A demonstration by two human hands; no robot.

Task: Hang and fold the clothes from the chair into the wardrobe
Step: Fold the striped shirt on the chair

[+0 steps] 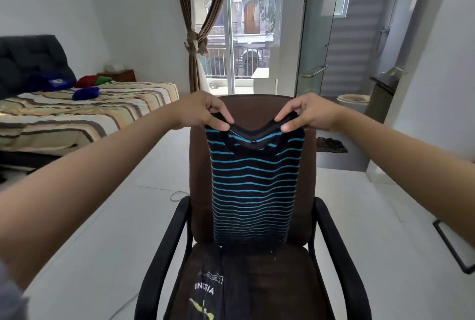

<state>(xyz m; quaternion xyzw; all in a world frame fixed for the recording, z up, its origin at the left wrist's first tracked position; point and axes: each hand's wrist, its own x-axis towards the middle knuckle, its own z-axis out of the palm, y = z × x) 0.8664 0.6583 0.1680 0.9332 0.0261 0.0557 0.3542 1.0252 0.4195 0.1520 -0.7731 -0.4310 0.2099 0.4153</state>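
While both hands, left hand [203, 111] and right hand [308, 114], pinch the striped shirt [254, 180] by its shoulders over the chair [308, 165], lifting it clear seems next.

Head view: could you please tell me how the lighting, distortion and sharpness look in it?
Head view: daylight from the window washes out the outdoors; wide-angle distortion bows the walls and stretches both forearms; the shirt, pinched by the left hand and right hand, is sharp; the chair seat is dim; the lower left corner is blurred.
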